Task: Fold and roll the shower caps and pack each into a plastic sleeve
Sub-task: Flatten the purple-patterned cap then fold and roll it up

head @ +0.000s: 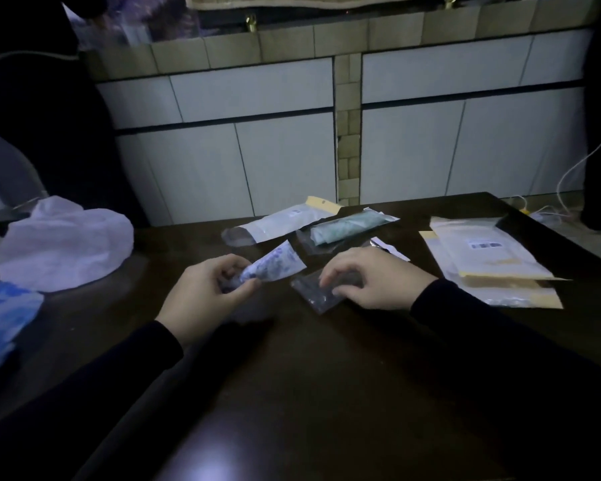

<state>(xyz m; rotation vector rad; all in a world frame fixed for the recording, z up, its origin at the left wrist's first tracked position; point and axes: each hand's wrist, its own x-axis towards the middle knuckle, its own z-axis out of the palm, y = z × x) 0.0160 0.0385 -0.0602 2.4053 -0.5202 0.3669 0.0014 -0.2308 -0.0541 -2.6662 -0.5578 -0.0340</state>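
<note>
The left hand (210, 284) grips a rolled shower cap (275, 267), white with a blue print, fingers and thumb curled round its lower end. The roll's free end points up and to the right, toward the right hand (368, 277), and is held just above the dark tabletop (327, 394).

The right hand pinches an empty clear plastic sleeve (318, 289) between thumb and fingers. The sleeve lies on the tabletop directly below and left of that hand's fingertips, its near end just short of the roll's tip. Whether roll and sleeve touch cannot be told.

Beyond both hands lie two packed sleeves: one holding a white roll (281, 220), with a yellowish header strip, and one holding a greenish roll (349, 225), side by side and angled alike.

To the right of the right hand sits a stack of flat sleeves (490, 260) with yellowish strips, the top one bearing a small label.

Far to the left of the left hand rests a loose white shower cap (63, 244); nearer the left edge, a blue-patterned one (4, 314) is partly cut off by the frame.

Both forearms are in dark sleeves. Lighting is dim; fine detail of the print is unclear.
</note>
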